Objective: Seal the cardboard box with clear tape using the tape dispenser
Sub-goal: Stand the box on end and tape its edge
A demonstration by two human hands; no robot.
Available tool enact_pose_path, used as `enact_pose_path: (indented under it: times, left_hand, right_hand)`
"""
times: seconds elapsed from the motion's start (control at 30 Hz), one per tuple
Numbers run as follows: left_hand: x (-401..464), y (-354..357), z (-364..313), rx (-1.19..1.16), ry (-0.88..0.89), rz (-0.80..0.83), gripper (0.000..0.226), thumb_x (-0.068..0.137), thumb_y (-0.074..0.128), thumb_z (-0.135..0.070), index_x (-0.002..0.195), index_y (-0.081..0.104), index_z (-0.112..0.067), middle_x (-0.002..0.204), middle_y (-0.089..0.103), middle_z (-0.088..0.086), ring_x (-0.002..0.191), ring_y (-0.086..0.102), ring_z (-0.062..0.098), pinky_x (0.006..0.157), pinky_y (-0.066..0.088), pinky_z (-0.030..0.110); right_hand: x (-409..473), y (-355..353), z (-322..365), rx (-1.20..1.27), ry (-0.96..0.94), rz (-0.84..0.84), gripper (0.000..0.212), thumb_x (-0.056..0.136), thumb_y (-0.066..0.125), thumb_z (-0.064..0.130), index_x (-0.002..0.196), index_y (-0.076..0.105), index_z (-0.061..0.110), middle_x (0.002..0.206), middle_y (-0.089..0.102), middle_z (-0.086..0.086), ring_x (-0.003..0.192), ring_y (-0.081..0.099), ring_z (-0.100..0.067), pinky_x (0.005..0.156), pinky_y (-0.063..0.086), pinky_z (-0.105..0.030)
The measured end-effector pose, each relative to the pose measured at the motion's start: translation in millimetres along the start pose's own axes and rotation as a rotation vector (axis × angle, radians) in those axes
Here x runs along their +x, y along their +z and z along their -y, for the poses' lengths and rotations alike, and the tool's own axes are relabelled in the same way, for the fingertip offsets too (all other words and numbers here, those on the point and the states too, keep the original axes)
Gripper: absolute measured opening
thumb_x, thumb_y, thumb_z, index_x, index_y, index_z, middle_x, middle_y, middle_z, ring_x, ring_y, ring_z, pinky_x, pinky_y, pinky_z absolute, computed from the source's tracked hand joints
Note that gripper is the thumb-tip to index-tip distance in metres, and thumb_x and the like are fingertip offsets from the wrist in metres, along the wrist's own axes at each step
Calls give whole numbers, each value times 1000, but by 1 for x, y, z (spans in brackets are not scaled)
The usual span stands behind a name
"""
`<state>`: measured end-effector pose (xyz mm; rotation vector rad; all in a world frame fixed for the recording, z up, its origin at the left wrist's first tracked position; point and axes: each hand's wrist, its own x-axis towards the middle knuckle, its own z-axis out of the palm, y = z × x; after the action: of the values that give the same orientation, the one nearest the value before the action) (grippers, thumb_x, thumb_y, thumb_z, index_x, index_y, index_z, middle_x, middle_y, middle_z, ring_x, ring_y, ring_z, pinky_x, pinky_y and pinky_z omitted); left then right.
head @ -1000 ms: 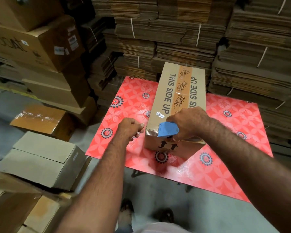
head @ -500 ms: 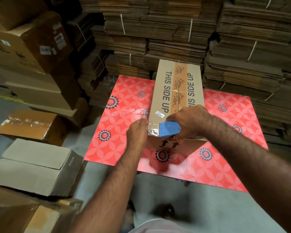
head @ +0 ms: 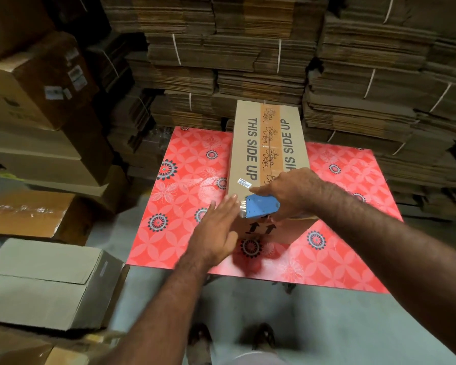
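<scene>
While the right hand point(head: 291, 192) grips the tape dispenser point(head: 261, 208) at the box's point(head: 269, 143) near edge, the spread left hand point(head: 216, 233), if it misses, may leave the tape wrinkled.

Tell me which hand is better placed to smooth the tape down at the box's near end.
Left. The left hand is open and flat at the cardboard box's near corner, while the right hand grips the blue tape dispenser.

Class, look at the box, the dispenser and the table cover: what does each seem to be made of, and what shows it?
Box: matte brown cardboard, printed lettering, a glossy tape strip along its top.
Dispenser: smooth blue body, probably plastic; shiny metal-looking edge at its front.
Table cover: red patterned sheet with a slight sheen, perhaps plastic or coated paper.
</scene>
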<state>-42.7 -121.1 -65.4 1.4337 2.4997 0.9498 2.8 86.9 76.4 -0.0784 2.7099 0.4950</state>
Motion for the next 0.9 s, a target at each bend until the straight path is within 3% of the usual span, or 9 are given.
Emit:
enact_pose_path:
  times: [0.13, 0.37, 0.47, 0.63, 0.73, 0.9]
  left_hand:
    - [3, 0, 3, 184, 26, 15, 79, 74, 46, -30, 150, 39, -9, 159, 32, 4, 149, 26, 16, 124, 12, 47]
    - [3, -2, 4, 322, -9, 7, 78, 74, 54, -38, 149, 42, -23, 154, 40, -9, 142, 41, 21, 120, 11, 60]
    - [3, -3, 1, 353, -53, 4, 78, 74, 51, -43, 150, 41, -28, 153, 40, -12, 143, 38, 20, 119, 8, 64]
    - [11, -4, -13, 440, -87, -40, 70, 75, 48, -48, 141, 54, -23, 146, 52, -6, 145, 36, 24, 120, 10, 61]
    - [23, 1, -36, 428, -137, -117, 64, 71, 55, -43, 127, 63, -14, 139, 60, 3, 142, 40, 28, 122, 9, 53]
    - [38, 34, -74, 298, -114, 46, 89, 69, 51, -37, 150, 36, -5, 160, 30, 12, 150, 23, 26, 124, 6, 41]
  right_hand:
    - [-11, -7, -14, 88, 6, 54, 81, 77, 54, 77, 147, 18, 58, 123, 62, 5, 108, 59, -20, 64, 40, -31]
    - [-45, 14, -46, 144, 41, 80, 74, 79, 49, 73, 145, 16, 62, 102, 63, 3, 91, 57, -21, 65, 42, -30]
    - [-60, 18, -67, 120, 50, 95, 73, 80, 50, 74, 145, 18, 61, 116, 65, 6, 91, 56, -19, 65, 45, -30]
    - [-51, 31, -62, -1, -15, 8, 76, 76, 39, 86, 145, 29, 55, 115, 66, 4, 96, 65, -23, 56, 35, -27]
    - [-51, 41, -65, 16, -7, -48, 81, 70, 32, 93, 142, 31, 55, 109, 68, 3, 92, 66, -26, 60, 44, -28]
    - [-51, 41, -65, 41, -21, -73, 77, 75, 41, 86, 144, 32, 54, 113, 67, 0, 95, 66, -27, 70, 53, -33]
